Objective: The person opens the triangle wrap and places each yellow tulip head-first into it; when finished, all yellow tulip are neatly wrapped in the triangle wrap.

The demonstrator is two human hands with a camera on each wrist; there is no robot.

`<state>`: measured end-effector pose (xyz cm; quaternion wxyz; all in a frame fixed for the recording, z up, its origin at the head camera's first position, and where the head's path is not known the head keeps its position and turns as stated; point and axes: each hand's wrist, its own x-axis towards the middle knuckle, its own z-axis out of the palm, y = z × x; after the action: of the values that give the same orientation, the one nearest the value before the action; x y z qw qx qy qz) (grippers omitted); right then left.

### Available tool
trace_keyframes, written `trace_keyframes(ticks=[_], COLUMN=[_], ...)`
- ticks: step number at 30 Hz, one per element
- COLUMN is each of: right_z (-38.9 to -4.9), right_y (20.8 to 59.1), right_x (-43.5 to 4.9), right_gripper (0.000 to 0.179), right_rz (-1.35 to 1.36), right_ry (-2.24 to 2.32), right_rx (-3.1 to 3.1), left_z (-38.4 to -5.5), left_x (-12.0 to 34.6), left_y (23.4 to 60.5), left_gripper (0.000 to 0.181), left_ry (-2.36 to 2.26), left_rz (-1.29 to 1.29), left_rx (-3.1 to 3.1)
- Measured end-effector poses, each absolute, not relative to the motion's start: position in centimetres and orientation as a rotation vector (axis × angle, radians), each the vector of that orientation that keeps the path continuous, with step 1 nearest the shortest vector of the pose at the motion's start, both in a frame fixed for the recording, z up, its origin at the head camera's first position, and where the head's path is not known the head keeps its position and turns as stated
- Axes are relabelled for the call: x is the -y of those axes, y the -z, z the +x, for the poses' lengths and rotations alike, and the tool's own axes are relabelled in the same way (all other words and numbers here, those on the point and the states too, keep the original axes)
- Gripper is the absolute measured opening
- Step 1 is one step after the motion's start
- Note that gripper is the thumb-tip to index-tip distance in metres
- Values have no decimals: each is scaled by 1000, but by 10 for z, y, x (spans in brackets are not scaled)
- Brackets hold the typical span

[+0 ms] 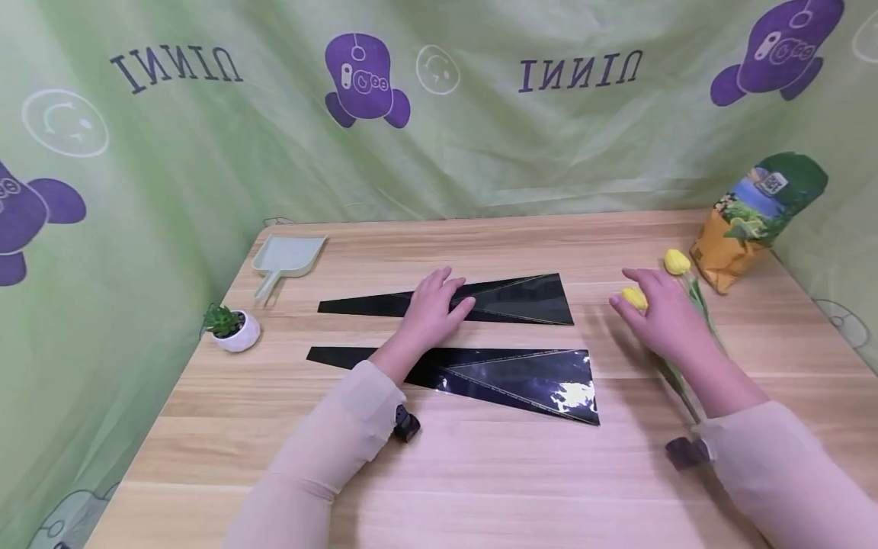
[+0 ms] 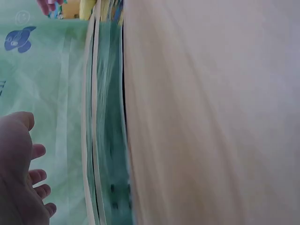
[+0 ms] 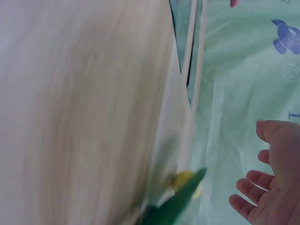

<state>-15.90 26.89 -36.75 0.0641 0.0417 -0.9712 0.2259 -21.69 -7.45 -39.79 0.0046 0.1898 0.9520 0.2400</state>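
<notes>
Two long, tapered, glossy black flower sleeves lie flat on the wooden table, one farther back (image 1: 524,297) and one nearer (image 1: 507,377). My left hand (image 1: 434,305) hovers above the far sleeve with fingers loosely spread, hiding part of it. At the right, two yellow tulips, one by the orange bag (image 1: 677,262) and one behind my fingers (image 1: 634,297), lie with green stems toward the front. My right hand (image 1: 664,316) is over them, thumb and fingers apart, holding nothing. In the right wrist view a green leaf (image 3: 176,204) shows below the hand.
A pale dustpan (image 1: 291,255) lies at the back left, with a small white-potted plant (image 1: 236,331) in front of it. An orange and green bag (image 1: 741,221) stands at the back right. Green printed curtain (image 1: 466,152) hangs behind the table (image 1: 384,488).
</notes>
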Motion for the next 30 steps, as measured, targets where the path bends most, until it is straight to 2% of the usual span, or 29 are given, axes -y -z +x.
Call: trace_keyframes(ticks=[7,15,23,30], right_z=[-142,-121,-102,-95], right_y=[366,372,379,385], right_x=[-296,-323,-338,-341], right_gripper=[59,67,61,56], right_rz=[79,12,-49,-19], right_ry=[-817,-900,-855,-836], right_rx=[2949,3147,3284,3355], left_z=[-230,-243,-246,-245], left_x=[44,16,-2,-7], left_y=[404,410,416,423], left_gripper=[49,45,40,41], left_ry=[-911,-851,-910,-756], left_rz=[632,699,736,716], left_rx=[-2858,-2805,-2760,-2803])
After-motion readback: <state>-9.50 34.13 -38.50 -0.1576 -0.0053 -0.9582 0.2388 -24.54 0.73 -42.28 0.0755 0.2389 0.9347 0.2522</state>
